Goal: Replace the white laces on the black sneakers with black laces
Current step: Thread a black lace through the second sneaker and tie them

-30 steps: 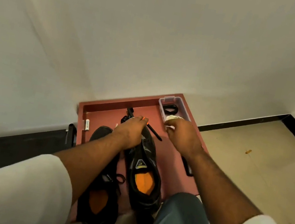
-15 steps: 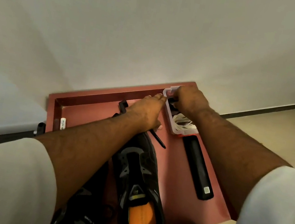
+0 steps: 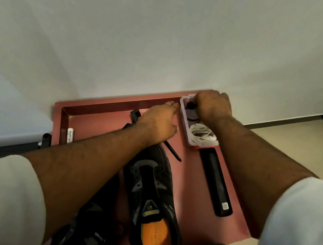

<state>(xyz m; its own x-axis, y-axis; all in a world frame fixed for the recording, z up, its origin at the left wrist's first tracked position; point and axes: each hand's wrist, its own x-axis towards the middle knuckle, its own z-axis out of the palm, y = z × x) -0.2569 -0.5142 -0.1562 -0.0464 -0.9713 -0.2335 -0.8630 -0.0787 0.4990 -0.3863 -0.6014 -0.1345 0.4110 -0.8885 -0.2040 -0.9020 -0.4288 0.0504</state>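
Observation:
Two black sneakers with orange insoles lie on a red tray. The right sneaker shows no lace in its eyelets, and the left sneaker is mostly hidden under my left arm. A clear plastic box at the tray's far right holds a coil of white laces at its near end and black laces at its far end. My right hand reaches into the far end, fingers curled on a black lace. My left hand stretches over the sneaker's toe, fingertips at the box's left wall.
A long black bar lies along the tray's right edge, below the box. A thin black stick and a black clip-like piece lie near the sneaker's toe. A white labelled tube sits at the tray's left wall. White walls rise just behind.
The white laces went from my right hand into the box. My right hand then moved to the box's far end, and my left hand left the sneaker for the box's side.

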